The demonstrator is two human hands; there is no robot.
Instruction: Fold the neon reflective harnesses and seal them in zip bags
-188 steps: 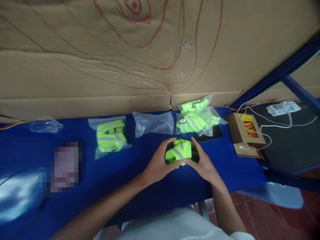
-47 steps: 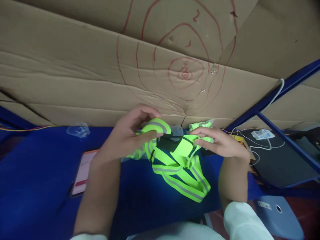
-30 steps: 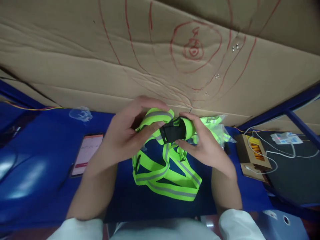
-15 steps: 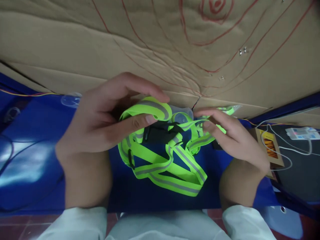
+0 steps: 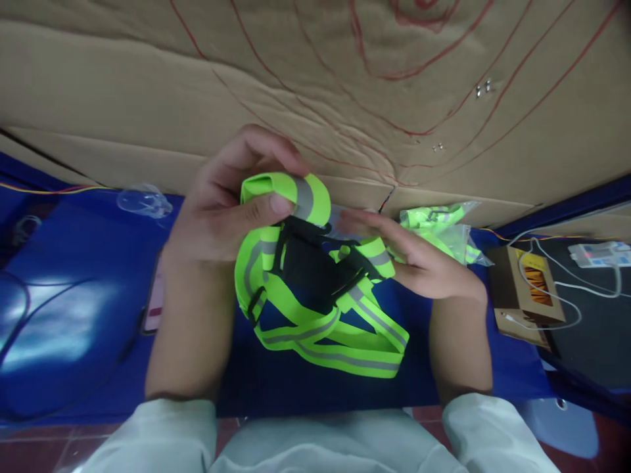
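Observation:
A neon-green reflective harness (image 5: 276, 302) with grey stripes, black buckles and a black panel (image 5: 310, 272) hangs in front of me above the blue table. My left hand (image 5: 231, 203) is closed on a folded loop of its strap, thumb in front and fingers behind. My right hand (image 5: 414, 253) is beside the harness's right buckle (image 5: 355, 269), fingers stretched leftward behind a short strap loop (image 5: 377, 256). Its fingertips are blurred, and its thumb is partly hidden by that loop. Lower straps of the harness cross and dangle in wide loops.
Bagged green straps (image 5: 438, 226) lie by the cardboard wall (image 5: 246, 85) with red lines. Clear plastic (image 5: 145, 200) and a phone (image 5: 154, 299) are on the left of the blue table (image 5: 89, 249). At right are a cardboard box (image 5: 525, 282), white cables and a power strip (image 5: 599, 255).
My right hand has moved left, from pinching a thin strap to reaching behind the buckle with fingers stretched. My left hand keeps its strap loop, now turned. The black panel faces me more fully.

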